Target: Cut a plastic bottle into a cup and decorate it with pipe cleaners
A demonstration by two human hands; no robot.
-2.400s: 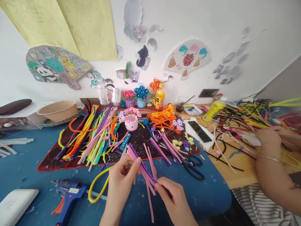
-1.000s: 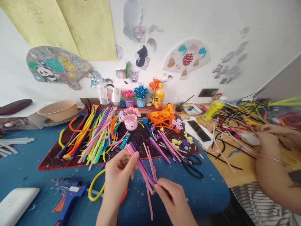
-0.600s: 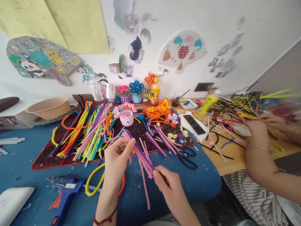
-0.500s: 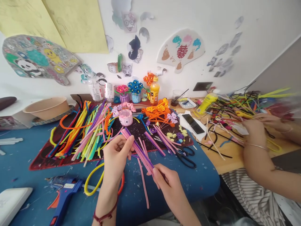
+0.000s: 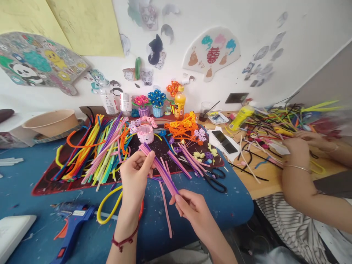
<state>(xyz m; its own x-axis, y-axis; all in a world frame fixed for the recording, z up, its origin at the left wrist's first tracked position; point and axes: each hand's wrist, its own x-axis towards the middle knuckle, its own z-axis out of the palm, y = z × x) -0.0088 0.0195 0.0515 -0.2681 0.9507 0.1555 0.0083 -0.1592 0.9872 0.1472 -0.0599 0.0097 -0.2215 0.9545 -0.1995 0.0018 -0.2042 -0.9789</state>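
Between my two hands runs a small bundle of pink and purple pipe cleaners (image 5: 162, 169), slanting down to the right. My left hand (image 5: 136, 169) pinches its upper end, thumb on top. The lower end sits in the closed fingers of my right hand (image 5: 189, 207). Just beyond, a pink woven basket (image 5: 145, 134) with a flowered handle stands on the dark mat (image 5: 137, 150). More pink and purple pipe cleaners (image 5: 179, 165) lie right of the bundle, and a single pink one (image 5: 166, 211) lies below it.
A large pile of coloured pipe cleaners (image 5: 101, 154) covers the mat's left side. A blue glue gun (image 5: 74, 223) lies front left, black scissors (image 5: 216, 180) to the right. Bottles and pipe-cleaner flowers (image 5: 157, 99) line the wall. Another person's arm (image 5: 297, 172) works at the right table.
The view has shifted slightly, so most things appear a little further left and higher. Both hands keep their hold on the bundle, with hardly any other movement.
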